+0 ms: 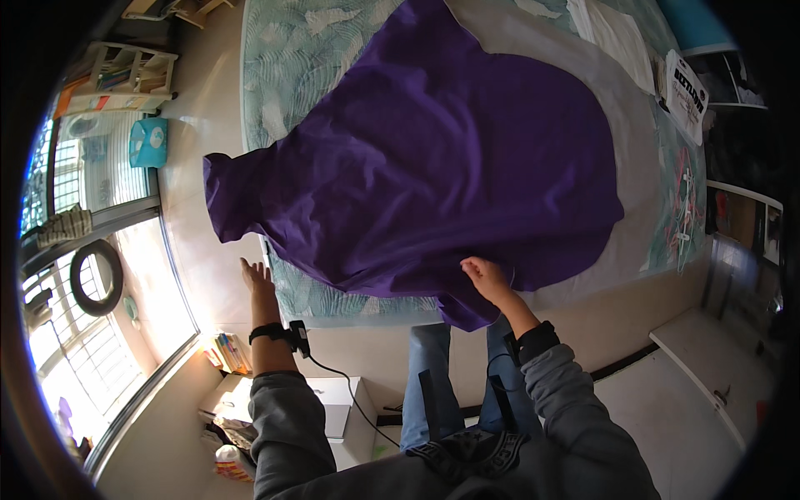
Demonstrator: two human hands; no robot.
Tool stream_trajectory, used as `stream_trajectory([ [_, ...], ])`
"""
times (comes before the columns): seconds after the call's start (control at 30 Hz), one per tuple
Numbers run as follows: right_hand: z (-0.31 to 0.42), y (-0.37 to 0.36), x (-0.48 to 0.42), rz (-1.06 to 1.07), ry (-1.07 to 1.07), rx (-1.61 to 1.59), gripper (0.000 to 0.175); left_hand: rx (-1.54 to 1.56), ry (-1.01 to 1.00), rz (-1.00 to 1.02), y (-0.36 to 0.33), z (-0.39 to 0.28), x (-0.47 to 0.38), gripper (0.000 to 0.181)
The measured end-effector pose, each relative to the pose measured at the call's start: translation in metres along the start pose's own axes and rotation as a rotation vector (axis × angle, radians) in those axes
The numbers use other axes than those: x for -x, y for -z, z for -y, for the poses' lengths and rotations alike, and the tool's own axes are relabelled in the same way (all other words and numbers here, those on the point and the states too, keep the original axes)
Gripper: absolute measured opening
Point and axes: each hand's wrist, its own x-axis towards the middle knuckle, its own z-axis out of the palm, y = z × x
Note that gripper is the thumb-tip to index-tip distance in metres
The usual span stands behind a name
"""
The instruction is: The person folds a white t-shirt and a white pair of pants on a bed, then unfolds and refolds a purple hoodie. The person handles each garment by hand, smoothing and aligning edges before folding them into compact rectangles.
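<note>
A purple cloth garment [450, 156] lies spread over a bed, wrinkled, with a narrow sleeve-like end reaching past the bed's left edge and another part hanging over the near edge. My left hand [255, 274] is just below that left end, apart from it, fingers spread and nothing in them. Over the near part of the garment is my right hand [484, 278], its fingers curled; whether they pinch the fabric is not plain. Beneath the garment, towards the right, lies a light grey cloth [637, 169] on the green patterned bed cover [294, 75].
White folded cloth [615, 44] and a printed white bag [686, 97] lie at the bed's far right. Several clothes hangers [684, 212] are heaped at the right edge. A shelf rack [128, 72] and a blue bin [149, 142] stand left. A cable runs from my left wrist device.
</note>
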Motion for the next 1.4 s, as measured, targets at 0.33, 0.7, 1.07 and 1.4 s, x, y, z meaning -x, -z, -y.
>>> stream_trajectory([
  [0.33,-0.183,0.102,0.053,-0.832,-0.560,0.159,0.029,-0.274,0.403,0.429,-0.011,0.224,0.242,0.086],
  [0.7,-0.217,0.151,0.057,-0.597,-0.905,-0.970,0.027,-0.274,0.189,0.380,-0.044,0.288,0.329,0.027],
  [1.07,-0.209,0.152,0.059,-0.316,-0.794,-1.118,0.041,-0.578,-0.148,0.231,-0.087,0.319,0.356,0.037],
  [1.4,-0.236,0.159,0.117,-0.293,-0.626,-0.848,0.035,-0.584,-0.234,0.068,0.088,0.319,0.391,0.030],
])
